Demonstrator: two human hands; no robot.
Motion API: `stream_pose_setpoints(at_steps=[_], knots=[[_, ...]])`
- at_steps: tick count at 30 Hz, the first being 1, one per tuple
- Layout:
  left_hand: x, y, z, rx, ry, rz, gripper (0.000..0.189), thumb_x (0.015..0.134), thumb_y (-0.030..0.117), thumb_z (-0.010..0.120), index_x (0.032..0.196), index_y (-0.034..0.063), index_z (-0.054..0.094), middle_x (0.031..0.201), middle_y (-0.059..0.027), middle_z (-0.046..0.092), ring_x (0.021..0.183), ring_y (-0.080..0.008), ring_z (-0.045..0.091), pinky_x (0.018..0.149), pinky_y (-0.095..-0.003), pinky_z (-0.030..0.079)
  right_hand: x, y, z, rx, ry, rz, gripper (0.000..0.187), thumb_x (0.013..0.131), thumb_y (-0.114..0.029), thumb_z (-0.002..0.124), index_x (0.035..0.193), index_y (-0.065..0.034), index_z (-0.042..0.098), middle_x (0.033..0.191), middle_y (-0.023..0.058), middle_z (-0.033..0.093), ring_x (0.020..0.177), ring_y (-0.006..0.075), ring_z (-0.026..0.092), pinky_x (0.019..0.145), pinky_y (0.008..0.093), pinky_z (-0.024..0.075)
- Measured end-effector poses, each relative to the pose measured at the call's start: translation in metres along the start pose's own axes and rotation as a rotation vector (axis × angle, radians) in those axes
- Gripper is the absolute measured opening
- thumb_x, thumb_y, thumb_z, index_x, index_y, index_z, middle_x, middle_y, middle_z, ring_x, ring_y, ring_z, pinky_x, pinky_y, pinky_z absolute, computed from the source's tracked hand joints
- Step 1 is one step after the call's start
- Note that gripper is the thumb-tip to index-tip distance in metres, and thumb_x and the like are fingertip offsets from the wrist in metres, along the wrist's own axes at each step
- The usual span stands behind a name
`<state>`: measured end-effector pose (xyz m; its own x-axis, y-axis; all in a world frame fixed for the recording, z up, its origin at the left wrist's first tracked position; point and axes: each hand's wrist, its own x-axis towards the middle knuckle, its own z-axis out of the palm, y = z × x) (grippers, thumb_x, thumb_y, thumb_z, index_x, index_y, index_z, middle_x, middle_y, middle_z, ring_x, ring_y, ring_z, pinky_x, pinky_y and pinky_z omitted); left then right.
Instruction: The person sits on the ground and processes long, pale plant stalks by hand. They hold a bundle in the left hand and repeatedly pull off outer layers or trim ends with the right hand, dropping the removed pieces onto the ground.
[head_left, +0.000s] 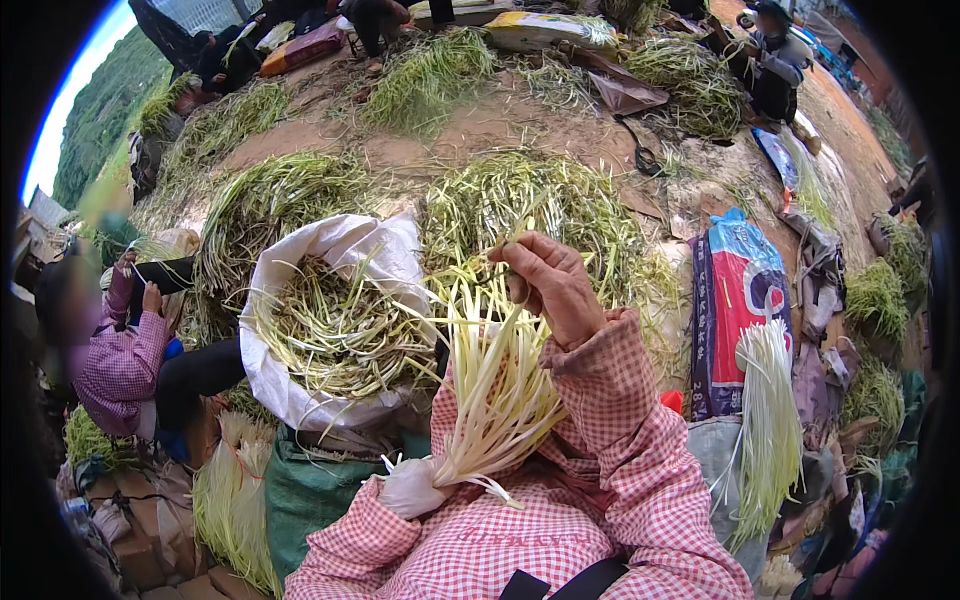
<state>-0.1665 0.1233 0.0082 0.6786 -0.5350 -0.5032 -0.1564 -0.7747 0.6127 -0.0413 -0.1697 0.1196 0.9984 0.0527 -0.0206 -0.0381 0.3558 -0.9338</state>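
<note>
My left hand, in a pale glove, is closed around the white ends of a bunch of yellow-green leafy stalks, which fan upward and away from my body. Over the bunch's far end is my bare right hand, fingertips pinched on thin leaf tips. Just left of the bunch stands an open white woven sack filled with loose, wilted leaves. Beyond my right hand lies a large heap of green and yellow leaves. Another bundle of pale stalks rests at the right.
A printed red and blue sack lies to the right. At the left sits a person in a checked shirt, near a tied bundle of stalks and a green sack. More leaf heaps and people are farther off.
</note>
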Motion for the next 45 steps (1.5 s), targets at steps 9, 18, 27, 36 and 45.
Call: stream_pose_setpoints(at_steps=[9,18,27,36,45], knots=[[0.003,-0.001,-0.010,-0.256,-0.140,-0.077,0.039,0.072,0.027,0.073,0.105,0.0075,0.064,0.095,-0.0118,0.067,0.087,-0.0236,0.065,0.077,-0.0319,0.050,-0.065,0.038,-0.183,-0.716,0.696,-0.136,0.016,0.090,-0.013,0.053,0.099,-0.0027,0.062,0.075,0.0006,0.060,0.055,0.0048,0.049,0.050,0.0191,0.0409],[0.001,-0.019,0.001,-0.491,-0.122,-0.062,0.037,0.075,0.017,0.072,0.107,0.0026,0.062,0.101,-0.0100,0.067,0.094,-0.0173,0.063,0.082,-0.0286,0.048,-0.056,0.022,-0.115,-0.753,0.450,-0.269,0.020,0.086,-0.014,0.061,0.098,0.0010,0.062,0.073,0.0081,0.062,0.062,0.0134,0.054,0.058,0.0262,0.0449],[-0.001,0.013,-0.010,-0.231,-0.090,-0.007,0.033,0.077,0.020,0.070,0.106,0.0053,0.063,0.096,-0.0117,0.067,0.089,-0.0221,0.064,0.079,-0.0312,0.050,0.001,0.064,-0.120,-1.327,0.274,-0.394,0.012,0.086,-0.016,0.054,0.086,-0.0038,0.053,0.075,0.0110,0.057,0.065,0.0273,0.059,0.058,0.0356,0.0485],[0.001,-0.013,0.003,-0.353,-0.096,-0.045,0.030,0.074,0.018,0.071,0.101,0.0058,0.066,0.091,-0.0102,0.068,0.084,-0.0194,0.065,0.075,-0.0304,0.050,-0.041,0.060,-0.223,-0.464,0.771,-0.127,0.022,0.091,-0.026,0.052,0.086,-0.0059,0.056,0.070,-0.0013,0.053,0.057,0.0062,0.048,0.049,0.0211,0.0374],[0.008,-0.022,0.001,-0.422,-0.174,-0.033,0.048,0.071,0.005,0.072,0.116,-0.0008,0.054,0.112,-0.0110,0.061,0.102,-0.0193,0.059,0.089,-0.0299,0.046,-0.084,0.043,-0.148,-0.411,0.366,0.127,0.026,0.086,-0.015,0.061,0.108,-0.0029,0.056,0.068,-0.0038,0.050,0.061,0.0050,0.045,0.055,0.0201,0.0382]])
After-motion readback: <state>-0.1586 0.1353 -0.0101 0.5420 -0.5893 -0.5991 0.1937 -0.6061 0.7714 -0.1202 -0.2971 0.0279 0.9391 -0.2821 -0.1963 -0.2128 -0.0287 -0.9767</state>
